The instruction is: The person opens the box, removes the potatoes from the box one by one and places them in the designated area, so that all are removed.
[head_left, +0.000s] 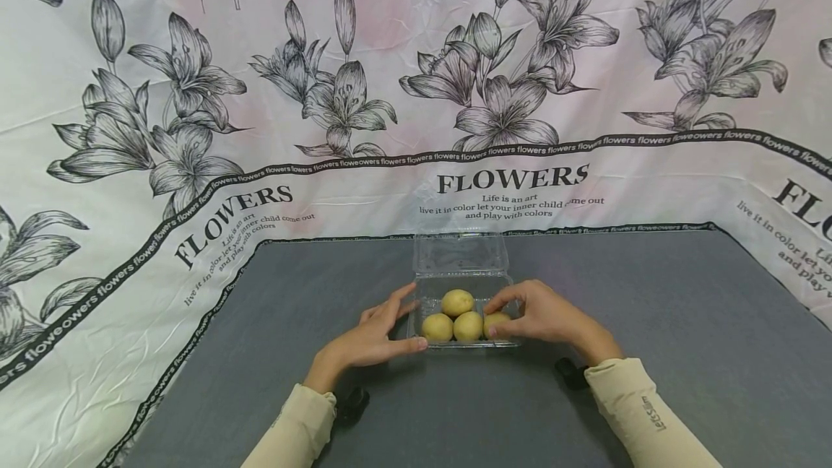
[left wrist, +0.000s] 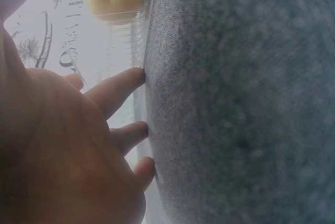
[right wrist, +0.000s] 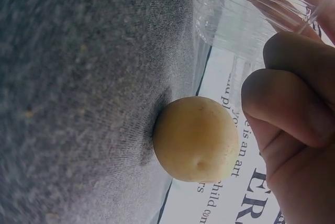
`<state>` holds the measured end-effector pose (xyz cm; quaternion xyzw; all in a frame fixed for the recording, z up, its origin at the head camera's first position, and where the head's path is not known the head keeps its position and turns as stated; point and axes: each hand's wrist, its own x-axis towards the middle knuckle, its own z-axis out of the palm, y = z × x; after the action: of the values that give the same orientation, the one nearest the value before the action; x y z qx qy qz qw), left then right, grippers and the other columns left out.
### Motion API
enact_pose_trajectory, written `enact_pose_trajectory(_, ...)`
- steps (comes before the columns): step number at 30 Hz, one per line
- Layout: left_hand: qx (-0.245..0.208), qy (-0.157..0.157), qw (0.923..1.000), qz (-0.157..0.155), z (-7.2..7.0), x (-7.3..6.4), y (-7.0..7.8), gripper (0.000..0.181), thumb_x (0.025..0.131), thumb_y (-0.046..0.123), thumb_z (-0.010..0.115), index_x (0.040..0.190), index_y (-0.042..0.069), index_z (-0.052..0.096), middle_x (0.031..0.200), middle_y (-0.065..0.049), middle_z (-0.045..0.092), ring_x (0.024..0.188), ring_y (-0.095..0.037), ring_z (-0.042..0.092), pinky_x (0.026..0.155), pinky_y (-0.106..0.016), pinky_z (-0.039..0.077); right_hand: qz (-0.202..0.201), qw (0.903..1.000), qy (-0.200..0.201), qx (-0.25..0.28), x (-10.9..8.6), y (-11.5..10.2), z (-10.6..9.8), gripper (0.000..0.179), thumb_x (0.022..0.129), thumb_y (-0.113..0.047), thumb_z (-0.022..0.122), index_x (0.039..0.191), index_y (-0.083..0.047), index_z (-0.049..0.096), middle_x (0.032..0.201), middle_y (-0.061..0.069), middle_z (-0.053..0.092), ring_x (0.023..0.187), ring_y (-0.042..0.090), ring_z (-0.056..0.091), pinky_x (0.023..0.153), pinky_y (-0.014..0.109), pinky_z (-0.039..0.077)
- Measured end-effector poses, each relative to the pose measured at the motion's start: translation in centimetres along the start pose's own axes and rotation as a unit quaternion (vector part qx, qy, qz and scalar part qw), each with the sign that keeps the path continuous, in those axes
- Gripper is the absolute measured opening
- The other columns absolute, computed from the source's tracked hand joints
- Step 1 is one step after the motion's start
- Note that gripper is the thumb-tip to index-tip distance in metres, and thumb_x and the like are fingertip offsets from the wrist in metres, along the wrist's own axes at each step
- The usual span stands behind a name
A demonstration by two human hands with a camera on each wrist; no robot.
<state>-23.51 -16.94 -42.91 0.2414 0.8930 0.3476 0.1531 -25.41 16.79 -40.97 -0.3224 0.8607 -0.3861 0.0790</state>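
A clear plastic clamshell box [head_left: 425, 302] stands on the table with its transparent lid [head_left: 460, 255] raised at the back. Inside are yellow potatoes: one behind [head_left: 458, 302], and a front row with a left one [head_left: 438, 327], a middle one [head_left: 468, 326] and a right one [head_left: 497, 322]. My right hand [head_left: 542, 313] pinches the right one between thumb and fingers, inside the box's right end. My left hand [head_left: 370, 334] rests at the left side, fingers extended and spread, thumb at the front left corner. The right wrist view shows another potato [right wrist: 196, 140] on the table below my right hand.
Grey cloth [head_left: 260, 381] covers the table. Behind it hangs a white curtain [head_left: 364, 201] printed with flowers and lettering, close to the raised lid. Dark wrist devices sit under the left sleeve [head_left: 295, 417] and right sleeve [head_left: 640, 403].
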Motion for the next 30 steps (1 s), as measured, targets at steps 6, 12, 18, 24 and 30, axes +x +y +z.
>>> enact_pose_trajectory(6,0.001,-0.001,1.0,-0.001,-0.02,0.06,-0.03,0.102,0.092,0.064,0.063,0.165,0.031,0.0,0.166,0.005,0.034,0.159,-0.031,0.012,0.119,-0.062,0.01,-0.001,1.0,0.004,-0.006,0.09,0.07,-0.03,0.034,0.085,-0.034,0.084,0.111,-0.012,0.079,0.115,0.008,0.076,0.065,0.003,0.057,0.064,0.024,0.049)
enact_pose_trajectory(12,0.0,-0.002,1.0,0.0,-0.02,0.09,-0.08,0.102,0.093,0.063,0.063,0.165,0.031,0.0,0.166,0.004,0.034,0.159,-0.031,0.012,0.118,-0.062,0.01,-0.005,0.9995,0.022,-0.022,0.05,-0.15,-0.21,0.033,0.084,-0.035,0.085,0.108,-0.014,0.08,0.11,0.002,0.078,0.081,0.003,0.064,0.071,0.025,0.053)
enact_pose_trajectory(18,0.001,-0.001,1.0,0.0,0.03,0.08,-0.16,0.102,0.092,0.063,0.063,0.165,0.032,-0.001,0.166,0.005,0.033,0.159,-0.031,0.011,0.118,-0.062,0.01,0.004,0.9994,0.033,-0.004,0.0,-0.45,-0.46,0.035,0.084,-0.033,0.085,0.11,-0.012,0.078,0.108,0.001,0.077,0.064,0.003,0.057,0.063,0.025,0.051)
enact_pose_trajectory(24,0.001,-0.002,1.0,-0.002,0.03,0.07,-0.14,0.102,0.092,0.064,0.063,0.165,0.033,-0.002,0.166,0.005,0.033,0.159,-0.031,0.01,0.119,-0.061,0.009,0.007,0.9991,0.042,0.005,0.02,-0.58,-0.62,0.034,0.084,-0.034,0.085,0.11,-0.014,0.078,0.104,-0.002,0.077,0.053,0.0,0.04,0.055,0.024,0.043)
enact_pose_trajectory(30,0.005,0.0,1.0,-0.001,0.03,0.1,-0.14,0.102,0.092,0.064,0.063,0.165,0.033,-0.002,0.166,0.004,0.034,0.159,-0.031,0.012,0.118,-0.061,0.01,0.013,0.9987,0.048,0.012,-0.12,-0.7,-0.79,0.035,0.083,-0.037,0.085,0.11,-0.016,0.078,0.101,-0.002,0.077,0.051,0.0,0.035,0.052,0.024,0.038)
